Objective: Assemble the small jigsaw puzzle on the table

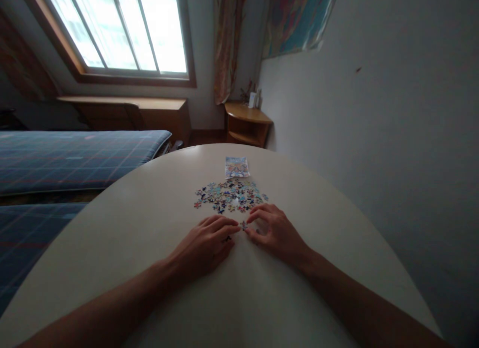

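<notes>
Between my two hands a small light jigsaw piece (243,226) lies on the table. My right hand (276,232) has its thumb and index fingertip closed at the right edge of this piece. My left hand (205,239) reaches in from the other side with fingers stretched out, their tips at or just beside the piece's left edge. A dark jigsaw piece (226,239) shows partly between the left thumb and index finger; the hand hides some of it. Just beyond both hands spreads a loose pile of jigsaw pieces (228,192) in mixed colours.
Behind the pile lies a small printed picture sheet (237,167) on the round white table (149,228). A bed with a blue plaid cover (75,158) stands at the left. The wall (374,138) runs close along the right, and a wooden corner shelf (249,113) stands beyond the table.
</notes>
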`<state>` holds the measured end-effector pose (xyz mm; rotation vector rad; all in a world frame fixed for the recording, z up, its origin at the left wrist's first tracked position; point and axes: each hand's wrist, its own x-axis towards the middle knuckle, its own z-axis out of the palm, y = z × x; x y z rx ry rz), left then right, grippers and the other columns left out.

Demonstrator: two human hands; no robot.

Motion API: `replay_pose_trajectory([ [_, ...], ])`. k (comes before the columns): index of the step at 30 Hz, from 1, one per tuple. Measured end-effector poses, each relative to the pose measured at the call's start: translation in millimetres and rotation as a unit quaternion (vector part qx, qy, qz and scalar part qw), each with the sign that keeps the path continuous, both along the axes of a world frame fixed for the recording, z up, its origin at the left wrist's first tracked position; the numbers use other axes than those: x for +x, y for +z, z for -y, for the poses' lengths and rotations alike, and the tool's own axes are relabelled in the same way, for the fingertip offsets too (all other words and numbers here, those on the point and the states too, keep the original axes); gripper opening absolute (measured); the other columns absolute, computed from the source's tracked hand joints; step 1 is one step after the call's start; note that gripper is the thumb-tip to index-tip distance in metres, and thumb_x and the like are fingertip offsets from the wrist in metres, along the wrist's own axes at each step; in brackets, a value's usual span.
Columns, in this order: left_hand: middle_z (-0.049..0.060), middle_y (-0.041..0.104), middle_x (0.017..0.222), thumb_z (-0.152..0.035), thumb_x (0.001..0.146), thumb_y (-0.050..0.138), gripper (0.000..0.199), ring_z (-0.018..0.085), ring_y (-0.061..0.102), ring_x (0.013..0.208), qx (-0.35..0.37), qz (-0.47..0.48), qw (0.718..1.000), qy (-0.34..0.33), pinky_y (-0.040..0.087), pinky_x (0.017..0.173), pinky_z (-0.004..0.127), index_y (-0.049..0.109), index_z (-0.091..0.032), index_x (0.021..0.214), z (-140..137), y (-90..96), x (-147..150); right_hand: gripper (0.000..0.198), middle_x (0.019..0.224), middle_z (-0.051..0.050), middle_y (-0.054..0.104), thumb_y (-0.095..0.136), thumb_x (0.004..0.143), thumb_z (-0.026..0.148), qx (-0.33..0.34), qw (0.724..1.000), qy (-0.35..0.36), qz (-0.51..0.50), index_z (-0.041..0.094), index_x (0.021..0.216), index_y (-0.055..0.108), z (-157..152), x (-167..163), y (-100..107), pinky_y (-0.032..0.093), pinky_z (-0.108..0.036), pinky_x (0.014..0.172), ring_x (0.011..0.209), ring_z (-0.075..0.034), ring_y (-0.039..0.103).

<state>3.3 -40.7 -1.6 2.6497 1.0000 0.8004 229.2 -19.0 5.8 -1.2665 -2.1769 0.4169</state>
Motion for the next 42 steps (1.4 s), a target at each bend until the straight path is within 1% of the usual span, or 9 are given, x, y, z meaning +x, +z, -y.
replay_pose_trajectory([
  [10, 0.007, 0.065, 0.126, -0.015, 0.092, 0.053, 0.037, 0.022, 0.058, 0.115, -0.006, -0.018, 1.000, -0.008, 0.049, 0.102, 0.042, 0.057, -0.022, 0.128, -0.5, -1.9, -0.8, 0.012, 0.110, -0.005, 0.067, 0.074, 0.076, 0.023, -0.001, 1.000, 0.002, 0.014, 0.024, 0.088, 0.070, 0.2, -0.3, 0.9, 0.043, -0.044, 0.098, 0.108, -0.024, 0.058],
  [16, 0.007, 0.063, 0.130, -0.017, 0.091, 0.054, 0.039, 0.023, 0.054, 0.121, -0.018, -0.048, 0.998, -0.028, 0.046, 0.106, 0.043, 0.056, -0.022, 0.130, 0.4, 0.9, -1.9, 0.012, 0.112, -0.005, 0.066, 0.074, 0.076, 0.024, 0.006, 1.000, 0.004, 0.026, 0.024, 0.088, 0.070, 1.5, 0.0, 0.9, 0.043, -0.044, 0.098, 0.109, -0.025, 0.057],
  [21, 0.009, 0.062, 0.129, -0.019, 0.091, 0.054, 0.040, 0.025, 0.051, 0.124, -0.015, -0.054, 0.998, -0.034, 0.045, 0.107, 0.045, 0.055, -0.021, 0.131, 1.9, 3.8, -2.0, 0.012, 0.112, -0.006, 0.066, 0.073, 0.077, 0.026, 0.013, 0.999, 0.006, 0.041, 0.024, 0.089, 0.070, 2.4, -0.3, 2.3, 0.044, -0.045, 0.099, 0.109, -0.025, 0.057],
  [26, 0.009, 0.059, 0.135, -0.020, 0.090, 0.055, 0.044, 0.026, 0.047, 0.128, -0.021, -0.071, 0.996, -0.041, 0.043, 0.110, 0.047, 0.052, -0.020, 0.134, 2.3, 4.4, -2.6, 0.013, 0.113, -0.006, 0.066, 0.072, 0.078, 0.026, 0.012, 0.999, 0.006, 0.048, 0.024, 0.091, 0.070, 2.1, -0.1, 2.6, 0.045, -0.044, 0.099, 0.110, -0.025, 0.057],
  [35, 0.009, 0.059, 0.133, -0.019, 0.091, 0.053, 0.043, 0.026, 0.049, 0.126, -0.023, -0.076, 0.995, -0.057, 0.043, 0.110, 0.045, 0.051, -0.019, 0.134, 2.5, 6.8, -1.5, 0.013, 0.115, -0.006, 0.066, 0.069, 0.080, 0.026, 0.010, 0.999, 0.005, 0.048, 0.024, 0.093, 0.071, 2.3, 0.0, 2.6, 0.045, -0.044, 0.099, 0.111, -0.025, 0.057],
  [38, 0.009, 0.060, 0.133, -0.019, 0.092, 0.052, 0.041, 0.025, 0.050, 0.125, -0.024, -0.078, 0.995, -0.055, 0.043, 0.110, 0.045, 0.052, -0.019, 0.133, 2.6, 7.4, -1.1, 0.016, 0.115, -0.006, 0.066, 0.068, 0.083, 0.027, 0.016, 0.999, 0.005, 0.041, 0.023, 0.098, 0.070, 1.5, -0.1, 1.8, 0.045, -0.044, 0.100, 0.112, -0.024, 0.058],
  [42, 0.008, 0.059, 0.134, -0.019, 0.092, 0.053, 0.040, 0.025, 0.050, 0.125, -0.023, -0.073, 0.995, -0.059, 0.043, 0.109, 0.044, 0.051, -0.021, 0.132, 2.4, 7.3, -1.4, 0.030, 0.122, -0.007, 0.066, 0.065, 0.085, 0.030, 0.020, 0.999, 0.016, 0.046, 0.023, 0.115, 0.067, 0.9, 0.5, 2.1, 0.043, -0.044, 0.105, 0.117, -0.024, 0.056],
])
